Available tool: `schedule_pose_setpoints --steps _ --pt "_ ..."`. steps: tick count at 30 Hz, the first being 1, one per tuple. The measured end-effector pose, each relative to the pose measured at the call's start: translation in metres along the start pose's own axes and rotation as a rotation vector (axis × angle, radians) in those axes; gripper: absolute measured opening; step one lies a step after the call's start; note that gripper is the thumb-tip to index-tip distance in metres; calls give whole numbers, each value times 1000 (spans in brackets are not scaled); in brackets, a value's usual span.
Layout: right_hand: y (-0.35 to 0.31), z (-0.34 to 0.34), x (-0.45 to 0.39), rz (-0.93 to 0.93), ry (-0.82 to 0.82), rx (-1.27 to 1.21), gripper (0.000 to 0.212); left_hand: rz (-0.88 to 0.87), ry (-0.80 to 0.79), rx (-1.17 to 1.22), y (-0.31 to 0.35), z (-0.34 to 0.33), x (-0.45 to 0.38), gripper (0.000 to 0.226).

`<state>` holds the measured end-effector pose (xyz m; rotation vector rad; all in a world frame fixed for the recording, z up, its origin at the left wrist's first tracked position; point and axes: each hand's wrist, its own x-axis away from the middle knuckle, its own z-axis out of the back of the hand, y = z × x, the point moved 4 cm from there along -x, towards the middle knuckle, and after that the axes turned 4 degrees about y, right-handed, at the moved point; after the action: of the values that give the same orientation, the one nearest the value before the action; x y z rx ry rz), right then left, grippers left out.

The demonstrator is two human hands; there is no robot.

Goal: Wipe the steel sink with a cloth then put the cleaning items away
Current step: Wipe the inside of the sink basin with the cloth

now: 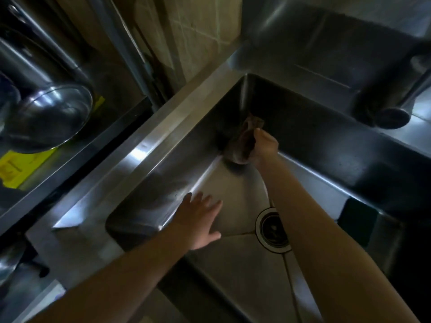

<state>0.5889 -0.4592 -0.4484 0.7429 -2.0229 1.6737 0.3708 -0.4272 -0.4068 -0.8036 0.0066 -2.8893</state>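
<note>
Both forearms reach down into the steel sink (149, 159). Left hand (200, 220) lies flat, fingers spread and straight, pressed on the sink's sloped left wall, grasping nothing. Right hand (264, 144) is clenched around a dark cloth (242, 143), which is bunched into the far corner of the basin, against the wall there. Cloth sits well apart from the left hand. Drain (272, 229) lies between the two arms. Steel bowl (46, 117) sits left of the sink.

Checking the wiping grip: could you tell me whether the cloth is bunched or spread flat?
Bunched: the right hand grips the cloth, crumpled.
</note>
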Motion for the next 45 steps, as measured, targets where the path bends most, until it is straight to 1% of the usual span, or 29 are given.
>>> schedule_pose_setpoints --steps 1,2,4,5,6,7,10,13,15,16,19,20,21,22,23,25,27,30,31,33,36,37,39,40,42,43,44,45 --pt "-3 -3 -1 -6 11 -12 24 5 31 -8 7 1 -1 80" --pt "-7 -8 -1 -7 27 -23 27 7 42 -41 11 4 1 79" --pt "-11 -21 -2 -19 6 -32 16 14 41 -126 6 11 5 79" --pt "-10 -29 -3 -43 -32 -44 12 1 78 -152 1 14 7 81" --pt "-9 -36 -2 -67 -65 -48 16 -8 93 -198 -7 18 10 86" --pt "-7 -43 0 -79 -104 -46 17 7 68 -231 -15 22 14 91" --pt "-5 -54 11 -159 -172 -25 13 -6 167 -303 -42 25 24 94" --pt "1 -56 13 -262 -191 -122 29 -44 200 -353 -54 34 38 94" --pt "7 -58 16 -289 -230 -214 36 -59 195 -391 -56 41 47 91" --pt "10 -57 19 -296 -232 -219 37 -54 202 -389 -59 41 51 90" --pt "21 -55 28 -333 -265 -202 37 -80 311 -370 -70 43 58 82" --pt "22 -53 31 -338 -286 -206 35 -99 329 -376 -72 40 59 79" --pt "22 -51 32 -341 -306 -205 28 -116 343 -368 -73 39 59 77" --pt "21 -50 32 -325 -317 -167 17 -127 358 -358 -71 42 58 77" --pt "19 -48 32 -297 -324 -112 15 -132 361 -339 -69 43 57 78" --pt "15 -47 28 -226 -327 2 21 -144 360 -306 -63 47 53 77" --pt "13 -46 24 -190 -323 41 30 -143 348 -284 -59 46 47 78" --pt "13 -47 19 -209 -315 55 37 -139 334 -258 -52 48 40 83" --pt "14 -47 17 -217 -336 70 36 -130 330 -256 -50 49 37 83" --pt "12 -49 15 -227 -387 100 27 -118 338 -249 -50 50 35 81" --pt "13 -49 15 -242 -415 98 23 -128 341 -237 -51 48 33 77" --pt "12 -50 17 -234 -422 89 23 -136 342 -227 -50 48 30 74" --pt "10 -52 19 -204 -412 70 30 -132 383 -218 -50 51 20 69" --pt "9 -53 17 -186 -402 49 33 -127 410 -195 -50 54 13 65" --pt "7 -56 12 -171 -414 32 33 -112 453 -138 -51 61 2 41" --pt "5 -56 10 -167 -429 73 33 -97 458 -121 -51 66 -3 37" --pt "3 -55 8 -161 -447 158 31 -90 427 -115 -53 65 -8 44" --pt "2 -54 7 -145 -464 258 26 -88 440 -122 -54 66 -11 49"
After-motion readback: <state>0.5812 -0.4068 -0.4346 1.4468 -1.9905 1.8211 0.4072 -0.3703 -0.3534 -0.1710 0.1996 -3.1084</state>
